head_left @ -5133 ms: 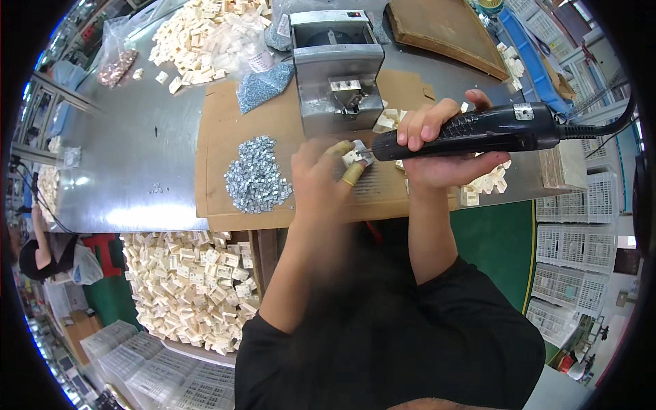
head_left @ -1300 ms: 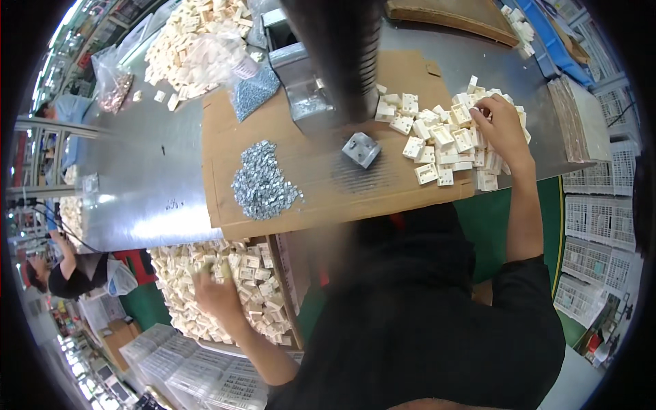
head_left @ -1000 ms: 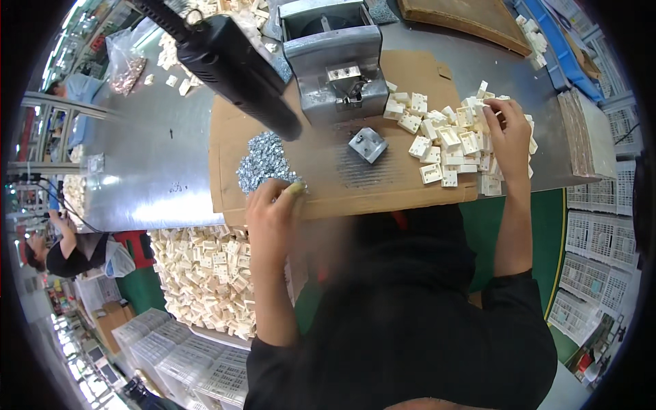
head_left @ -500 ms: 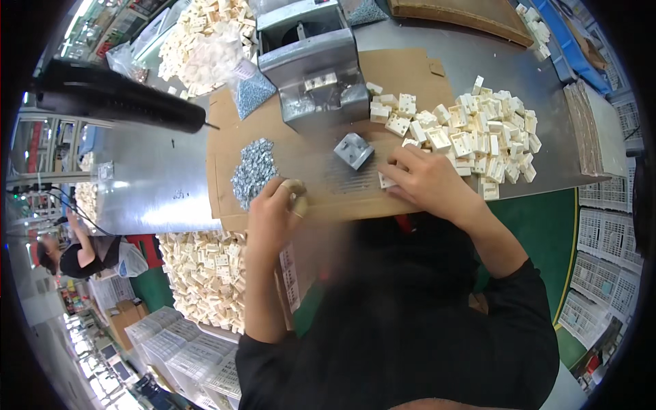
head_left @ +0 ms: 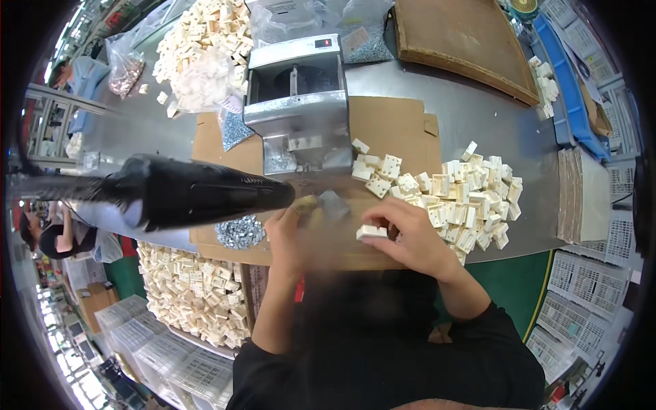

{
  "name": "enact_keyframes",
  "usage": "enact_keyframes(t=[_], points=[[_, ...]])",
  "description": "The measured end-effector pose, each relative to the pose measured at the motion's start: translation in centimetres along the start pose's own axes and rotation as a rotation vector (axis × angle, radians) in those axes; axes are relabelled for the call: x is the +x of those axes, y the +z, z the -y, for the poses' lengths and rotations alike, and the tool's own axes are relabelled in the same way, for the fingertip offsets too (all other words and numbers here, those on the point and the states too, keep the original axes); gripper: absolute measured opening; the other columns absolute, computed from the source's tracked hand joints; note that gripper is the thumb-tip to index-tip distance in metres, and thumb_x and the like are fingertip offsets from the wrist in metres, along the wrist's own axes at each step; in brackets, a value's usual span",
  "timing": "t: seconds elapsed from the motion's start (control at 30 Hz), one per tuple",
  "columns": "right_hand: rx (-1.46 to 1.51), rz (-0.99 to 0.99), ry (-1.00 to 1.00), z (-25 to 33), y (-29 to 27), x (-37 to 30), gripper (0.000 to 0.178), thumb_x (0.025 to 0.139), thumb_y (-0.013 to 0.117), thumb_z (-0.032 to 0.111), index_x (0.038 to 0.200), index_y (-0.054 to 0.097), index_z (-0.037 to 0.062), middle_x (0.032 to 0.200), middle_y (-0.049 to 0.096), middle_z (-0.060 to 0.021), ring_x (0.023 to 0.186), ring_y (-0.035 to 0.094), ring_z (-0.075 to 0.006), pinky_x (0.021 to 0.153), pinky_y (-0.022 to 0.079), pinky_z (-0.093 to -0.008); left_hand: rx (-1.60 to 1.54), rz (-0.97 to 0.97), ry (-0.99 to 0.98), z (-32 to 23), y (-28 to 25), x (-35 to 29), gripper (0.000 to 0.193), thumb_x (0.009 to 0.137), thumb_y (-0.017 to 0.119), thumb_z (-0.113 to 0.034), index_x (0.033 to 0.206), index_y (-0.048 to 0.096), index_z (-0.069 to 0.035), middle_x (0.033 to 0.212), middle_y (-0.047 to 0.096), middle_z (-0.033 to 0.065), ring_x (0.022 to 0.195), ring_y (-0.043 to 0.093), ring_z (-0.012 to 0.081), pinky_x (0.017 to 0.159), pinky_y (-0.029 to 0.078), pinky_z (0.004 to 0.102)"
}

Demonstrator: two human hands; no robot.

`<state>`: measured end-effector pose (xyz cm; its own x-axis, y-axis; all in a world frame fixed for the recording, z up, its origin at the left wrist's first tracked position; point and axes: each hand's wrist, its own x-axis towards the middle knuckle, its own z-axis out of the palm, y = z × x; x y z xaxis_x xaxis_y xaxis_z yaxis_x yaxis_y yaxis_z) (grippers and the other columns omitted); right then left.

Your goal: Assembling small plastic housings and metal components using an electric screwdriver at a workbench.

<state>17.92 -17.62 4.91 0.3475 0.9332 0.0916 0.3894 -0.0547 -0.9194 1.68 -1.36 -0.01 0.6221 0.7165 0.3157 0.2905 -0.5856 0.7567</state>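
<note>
My right hand [head_left: 413,236] pinches a cream-white plastic housing [head_left: 371,233] between thumb and fingers, over the cardboard near the table's front edge. My left hand [head_left: 283,236], with yellowish covers on its fingertips, is beside a small grey metal block [head_left: 333,204]. Blur hides whether its fingers are closed on anything. To the left, a black electric screwdriver [head_left: 212,195] hangs above the table, its tip end close to my left hand. A pile of small silvery metal parts [head_left: 240,232] lies below the screwdriver. Many more white housings [head_left: 471,198] are heaped right of my right hand.
Behind my hands stands a grey metal machine [head_left: 298,102] on the cardboard sheet [head_left: 403,123]. A wooden tray [head_left: 465,44] and a blue bin [head_left: 557,82] are at the far right. A box of white housings [head_left: 195,294] stands at the table's front left.
The view has shifted, so the table sits lower in it. My right hand has lifted a white housing away from the heap. My left hand has come nearer the metal block. The screwdriver appears closer.
</note>
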Motion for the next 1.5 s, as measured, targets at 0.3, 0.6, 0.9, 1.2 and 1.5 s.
enact_keyframes(t=[0.3,0.6,0.9,1.2,1.5], points=[[0.677,0.05,0.327,-0.2,-0.4,1.4,0.032,0.092,0.064,0.008,0.124,0.061,0.0027,0.097,0.061,-0.0062,0.074,0.067,-0.0136,0.069,0.053,-0.0256,0.107,0.094,0.241,0.9,-0.4,0.6,0.016,0.077,0.075,0.0,0.094,0.074,0.0,0.082,0.071,0.0136,0.063,0.068,0.018,0.057,0.05,0.0275],[0.219,-0.299,-0.015,-1.9,3.7,4.4,0.018,0.086,0.07,0.011,0.097,0.059,0.0013,0.087,0.062,-0.0067,0.075,0.063,-0.0161,0.07,0.051,-0.032,-0.084,0.166,0.116,-0.4,-0.7,1.2,0.013,0.074,0.07,0.003,0.086,0.067,-0.001,0.083,0.065,0.0143,0.068,0.065,0.0311,0.061,0.05,0.0372],[-0.206,-0.325,-0.093,-1.4,5.6,4.0,0.023,0.079,0.073,0.006,0.1,0.067,0.0012,0.08,0.067,-0.0134,0.076,0.067,-0.0257,0.069,0.052,-0.036,-0.025,0.145,0.09,0.3,-1.1,1.5,0.018,0.077,0.074,-0.002,0.093,0.065,-0.002,0.08,0.071,0.0088,0.058,0.066,0.0179,0.055,0.049,0.0305],[-0.38,-0.361,-0.241,-1.8,6.7,2.8,0.028,0.077,0.075,0.007,0.104,0.07,0.0014,0.091,0.068,-0.0128,0.079,0.066,-0.0302,0.071,0.053,-0.0382,0.061,0.136,0.088,0.5,-0.7,1.6,0.031,0.078,0.076,-0.004,0.105,0.061,-0.003,0.086,0.073,0.0077,0.062,0.068,0.0194,0.06,0.053,0.0312],[-0.618,-0.287,-0.475,-2.0,7.0,3.2,0.031,0.076,0.078,0.011,0.106,0.072,0.0072,0.087,0.064,-0.0069,0.081,0.064,-0.0253,0.07,0.053,-0.0368,0.174,0.147,0.158,0.0,-2.4,2.0,0.044,0.076,0.077,-0.007,0.117,0.062,-0.004,0.091,0.071,0.0106,0.07,0.068,0.0269,0.068,0.054,0.0361]])
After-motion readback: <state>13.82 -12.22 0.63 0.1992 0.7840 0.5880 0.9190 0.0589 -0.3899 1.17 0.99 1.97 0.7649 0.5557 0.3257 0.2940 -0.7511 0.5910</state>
